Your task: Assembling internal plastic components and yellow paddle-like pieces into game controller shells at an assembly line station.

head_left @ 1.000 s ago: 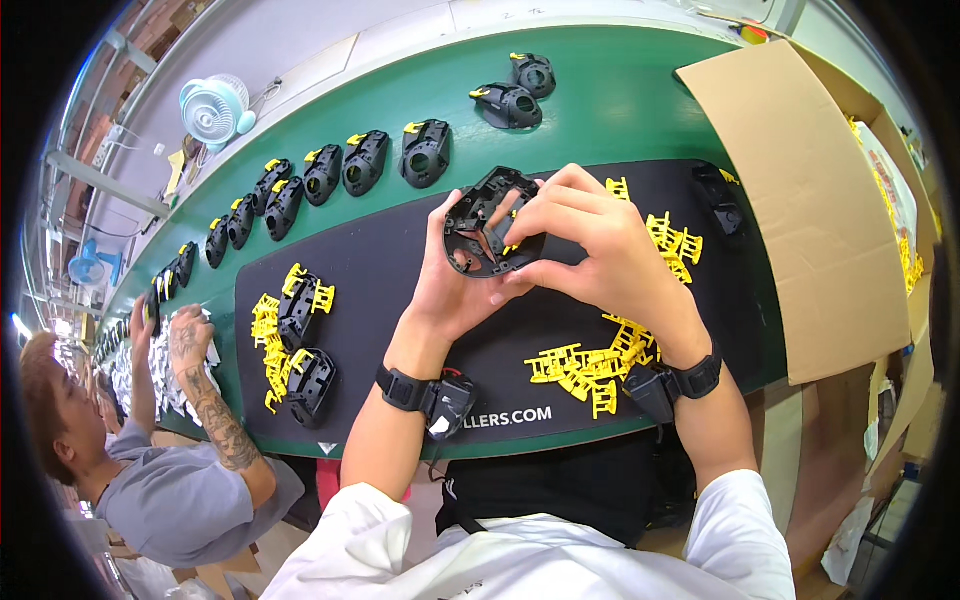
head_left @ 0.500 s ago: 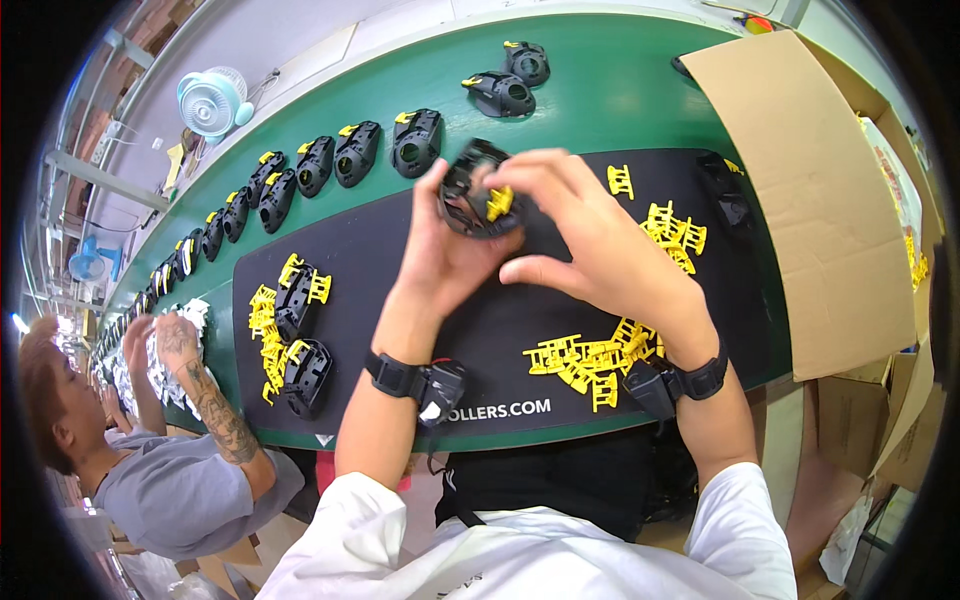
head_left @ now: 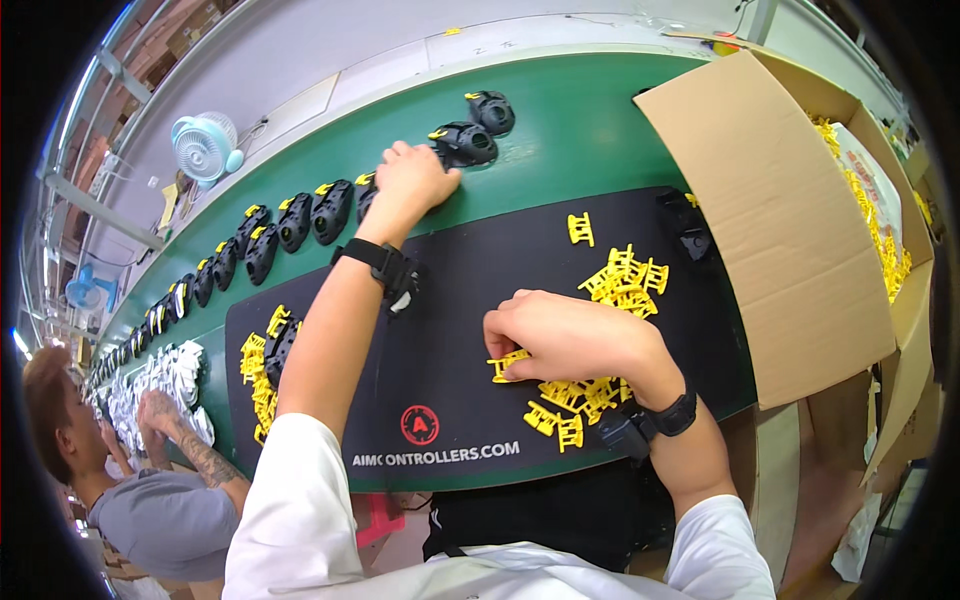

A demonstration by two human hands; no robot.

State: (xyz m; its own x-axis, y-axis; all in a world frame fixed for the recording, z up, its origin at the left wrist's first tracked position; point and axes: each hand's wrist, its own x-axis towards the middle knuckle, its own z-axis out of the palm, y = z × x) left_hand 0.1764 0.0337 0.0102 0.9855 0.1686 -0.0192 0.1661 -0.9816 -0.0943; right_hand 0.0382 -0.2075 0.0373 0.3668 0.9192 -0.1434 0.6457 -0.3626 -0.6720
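Clips (head_left: 622,283) on mat (head_left: 450,330) beside carton (head_left: 765,240)

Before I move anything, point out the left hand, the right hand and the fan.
Left hand (head_left: 413,184): head view, back of the hand.
Right hand (head_left: 562,332): head view, back of the hand.
Fan (head_left: 201,150): head view, front grille.

Right hand (head_left: 572,335) pinching yellow clip (head_left: 502,369), black shells (head_left: 331,212)

Backed by pale wall (head_left: 290,50); furnished with long green-topped workbench (head_left: 570,110); crossed at left by grey metal beam (head_left: 105,210); lit by white glare (head_left: 20,342) far left
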